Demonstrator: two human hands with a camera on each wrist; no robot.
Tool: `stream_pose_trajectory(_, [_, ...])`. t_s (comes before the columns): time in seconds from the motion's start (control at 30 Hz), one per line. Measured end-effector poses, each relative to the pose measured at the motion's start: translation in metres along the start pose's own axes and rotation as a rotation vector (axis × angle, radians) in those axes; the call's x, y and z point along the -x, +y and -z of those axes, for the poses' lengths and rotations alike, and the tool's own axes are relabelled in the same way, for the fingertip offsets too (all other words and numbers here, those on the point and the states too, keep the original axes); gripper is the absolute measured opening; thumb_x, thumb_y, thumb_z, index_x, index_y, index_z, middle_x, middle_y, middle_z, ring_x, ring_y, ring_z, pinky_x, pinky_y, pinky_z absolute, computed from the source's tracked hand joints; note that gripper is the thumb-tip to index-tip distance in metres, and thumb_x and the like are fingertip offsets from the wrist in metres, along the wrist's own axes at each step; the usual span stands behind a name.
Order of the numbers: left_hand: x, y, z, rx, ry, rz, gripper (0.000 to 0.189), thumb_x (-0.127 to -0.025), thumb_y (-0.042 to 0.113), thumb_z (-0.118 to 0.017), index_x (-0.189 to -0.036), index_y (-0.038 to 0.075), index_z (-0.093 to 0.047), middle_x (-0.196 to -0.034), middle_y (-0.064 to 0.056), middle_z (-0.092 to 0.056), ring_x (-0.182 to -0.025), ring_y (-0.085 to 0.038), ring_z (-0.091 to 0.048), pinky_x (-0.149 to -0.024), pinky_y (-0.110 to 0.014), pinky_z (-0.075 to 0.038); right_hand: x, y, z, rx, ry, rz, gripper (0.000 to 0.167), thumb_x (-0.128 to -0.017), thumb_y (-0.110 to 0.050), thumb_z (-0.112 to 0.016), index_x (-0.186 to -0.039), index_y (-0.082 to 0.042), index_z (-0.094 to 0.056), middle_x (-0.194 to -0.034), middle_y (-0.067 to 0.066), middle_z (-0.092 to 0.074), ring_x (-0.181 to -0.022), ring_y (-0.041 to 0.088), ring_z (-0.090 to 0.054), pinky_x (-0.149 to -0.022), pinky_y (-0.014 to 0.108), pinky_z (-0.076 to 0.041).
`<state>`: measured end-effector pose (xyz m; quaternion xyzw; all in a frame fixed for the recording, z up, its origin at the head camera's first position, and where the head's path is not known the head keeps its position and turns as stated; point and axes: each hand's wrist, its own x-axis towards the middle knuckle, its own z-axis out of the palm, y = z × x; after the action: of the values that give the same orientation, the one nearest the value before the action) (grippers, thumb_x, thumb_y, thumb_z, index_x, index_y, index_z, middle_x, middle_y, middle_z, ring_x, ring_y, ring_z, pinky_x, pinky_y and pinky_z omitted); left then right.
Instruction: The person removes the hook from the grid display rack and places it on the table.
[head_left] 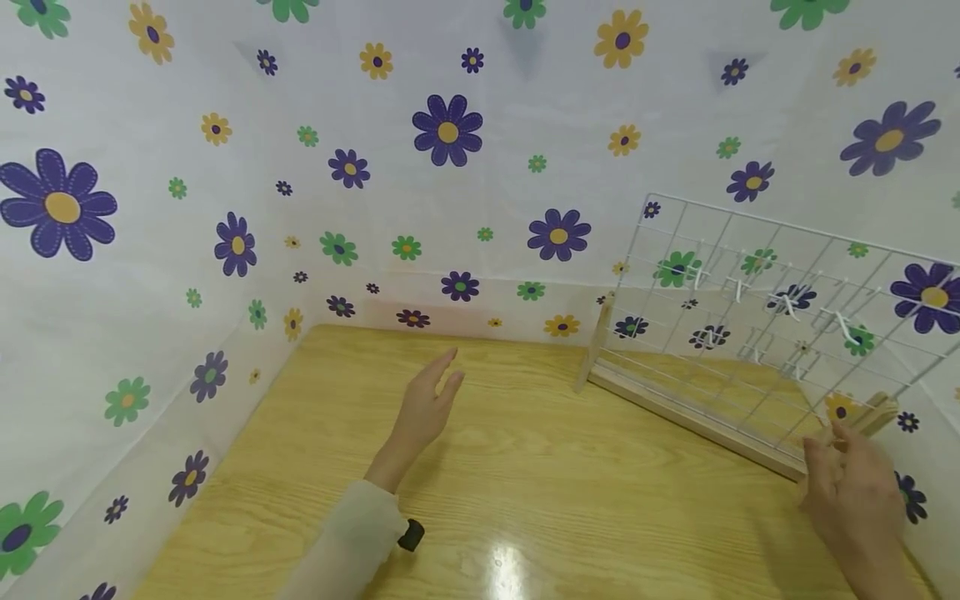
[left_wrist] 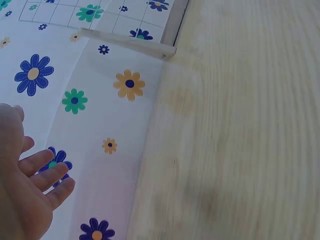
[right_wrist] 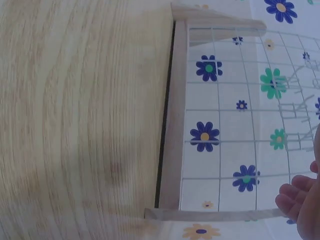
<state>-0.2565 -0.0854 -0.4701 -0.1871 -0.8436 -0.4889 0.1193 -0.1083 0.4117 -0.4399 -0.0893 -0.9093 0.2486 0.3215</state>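
Observation:
A white wire grid rack (head_left: pixel 731 214) stands tilted back on a wooden base (head_left: pixel 690 422), at the right of the head view. Several white hooks (head_left: pixel 785 305) hang on its wires. My right hand (head_left: pixel 855 496) is at the rack's near right end, overlapping the wooden foot in the head view; its fingers are loosely bent and hold nothing. The right wrist view shows these fingers (right_wrist: pixel 291 199) beside the grid's lower corner. Over the table's middle, my left hand (head_left: pixel 422 408) is held with fingers extended and nothing in it, well left of the rack.
The wooden table (head_left: pixel 525 467) is bordered by a white flowered cloth (head_left: pixel 480 196) at the back and both sides. A black band (head_left: pixel 411 535) shows at the left sleeve's cuff. The rack's left foot (head_left: pixel 596 342) stands close to the back cloth.

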Motion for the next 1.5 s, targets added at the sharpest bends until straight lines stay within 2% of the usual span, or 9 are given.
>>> stream_pose_trajectory(0.17, [-0.018, 0.008, -0.016, 0.063, 0.006, -0.003, 0.051, -0.112, 0.03, -0.047, -0.154, 0.001, -0.044, -0.156, -0.016, -0.047, -0.137, -0.037, -0.052, -0.112, -0.05, -0.049, -0.001, 0.007, 0.007, 0.021, 0.128, -0.092, 0.049, -0.11, -0.024, -0.045, -0.137, 0.016, -0.049, -0.121, 0.039, -0.054, -0.094, 0.049, -0.055, -0.069, 0.023, -0.035])
stream_pose_trajectory(0.3, [-0.033, 0.017, -0.029, 0.144, -0.002, 0.001, 0.05, -0.112, 0.028, -0.048, -0.153, 0.0, -0.046, -0.155, -0.016, -0.049, -0.134, -0.036, -0.055, -0.109, -0.046, -0.052, -0.003, 0.014, 0.012, 0.019, 0.225, -0.161, 0.047, -0.108, -0.023, -0.046, -0.138, 0.013, -0.051, -0.126, 0.036, -0.056, -0.096, 0.02, -0.052, -0.074, 0.007, -0.025])
stream_pose_trajectory(0.57, [-0.06, 0.038, -0.053, 0.199, -0.058, 0.07, 0.05, -0.111, 0.032, -0.048, -0.155, 0.008, -0.047, -0.153, -0.011, -0.052, -0.132, -0.029, -0.058, -0.109, -0.042, -0.052, -0.018, 0.023, 0.015, -0.065, 0.191, -0.332, 0.051, -0.11, -0.026, -0.04, -0.151, 0.005, -0.043, -0.14, 0.03, -0.052, -0.107, -0.012, -0.038, -0.091, 0.01, -0.032])
stream_pose_trajectory(0.67, [-0.07, 0.044, -0.062, 0.208, -0.082, 0.063, 0.05, -0.111, 0.031, -0.048, -0.155, 0.008, -0.047, -0.153, -0.012, -0.053, -0.132, -0.028, -0.059, -0.11, -0.041, -0.052, -0.026, 0.023, 0.018, -0.092, 0.132, -0.397, 0.053, -0.111, -0.027, -0.036, -0.155, 0.001, -0.038, -0.148, 0.028, -0.048, -0.127, 0.007, -0.047, -0.108, 0.023, -0.036])
stream_pose_trajectory(0.8, [-0.083, 0.051, -0.075, 0.233, -0.109, 0.062, 0.05, -0.111, 0.031, -0.048, -0.156, 0.009, -0.046, -0.153, -0.011, -0.052, -0.131, -0.027, -0.059, -0.111, -0.04, -0.051, -0.036, 0.024, 0.021, -0.123, 0.079, -0.441, 0.055, -0.112, -0.028, -0.031, -0.16, -0.002, -0.03, -0.157, 0.028, -0.04, -0.144, 0.04, -0.037, -0.124, 0.047, -0.028])
stream_pose_trajectory(0.93, [-0.094, 0.061, -0.088, 0.25, -0.144, 0.072, 0.051, -0.112, 0.035, -0.048, -0.157, 0.011, -0.044, -0.155, -0.012, -0.051, -0.132, -0.028, -0.058, -0.11, -0.043, -0.051, -0.043, 0.025, 0.023, -0.143, 0.044, -0.476, 0.057, -0.112, -0.03, -0.028, -0.164, -0.008, -0.024, -0.161, 0.025, -0.036, -0.147, 0.039, -0.034, -0.127, 0.046, -0.025])
stream_pose_trajectory(1.17, [-0.116, 0.08, -0.113, 0.232, -0.189, 0.049, 0.052, -0.111, 0.035, -0.049, -0.157, 0.01, -0.044, -0.156, -0.008, -0.05, -0.135, -0.028, -0.056, -0.111, -0.041, -0.05, -0.048, 0.028, 0.025, -0.103, -0.022, -0.513, 0.057, -0.113, -0.035, -0.02, -0.166, -0.015, -0.017, -0.16, 0.023, -0.038, -0.14, 0.043, -0.044, -0.12, 0.048, -0.038])
stream_pose_trajectory(1.33, [-0.128, 0.088, -0.132, 0.227, -0.206, 0.072, 0.053, -0.111, 0.036, -0.048, -0.158, 0.011, -0.042, -0.158, -0.007, -0.047, -0.136, -0.028, -0.055, -0.111, -0.043, -0.051, -0.049, 0.034, 0.026, -0.12, -0.03, -0.493, 0.056, -0.113, -0.034, -0.022, -0.166, -0.016, -0.02, -0.161, 0.022, -0.038, -0.109, 0.004, -0.057, -0.112, 0.031, -0.046])
stream_pose_trajectory(1.5, [-0.134, 0.094, -0.144, 0.26, -0.231, 0.125, 0.056, -0.111, 0.038, -0.048, -0.16, 0.012, -0.039, -0.156, -0.013, -0.05, -0.135, -0.031, -0.056, -0.11, -0.05, -0.051, -0.049, 0.038, 0.022, -0.163, -0.003, -0.482, 0.054, -0.113, -0.032, -0.025, -0.165, -0.016, -0.028, -0.152, 0.028, -0.046, -0.081, -0.019, -0.041, -0.084, 0.007, -0.043])
